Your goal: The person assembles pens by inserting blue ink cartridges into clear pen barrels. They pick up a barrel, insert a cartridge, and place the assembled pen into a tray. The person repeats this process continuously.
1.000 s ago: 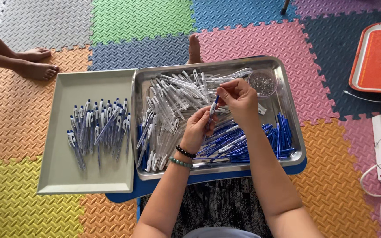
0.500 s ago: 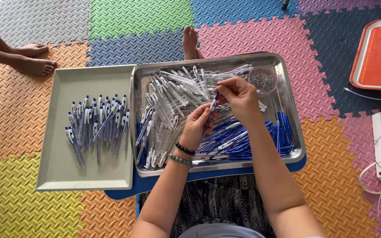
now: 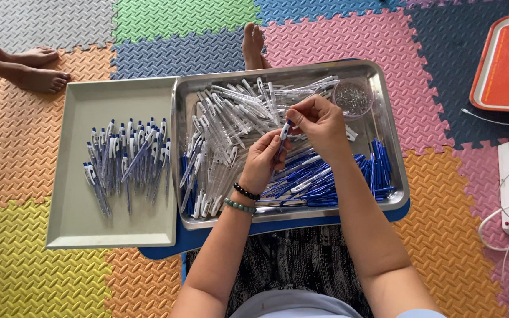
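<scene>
Both hands slightly lower now, right hand (image 3: 319, 121) and left hand (image 3: 264, 159) pinching 1 pen (image 3: 284, 132).

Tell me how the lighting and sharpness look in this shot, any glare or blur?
Head view: soft, even light with only faint shadows; mild glare along the rim of the steel tray; the left hand and right hand on the pen are sharp; slight wide-angle bending of the foam mat edges near the corners.

Two trays (image 3: 113, 235), two hands (image 3: 319, 121)
</scene>
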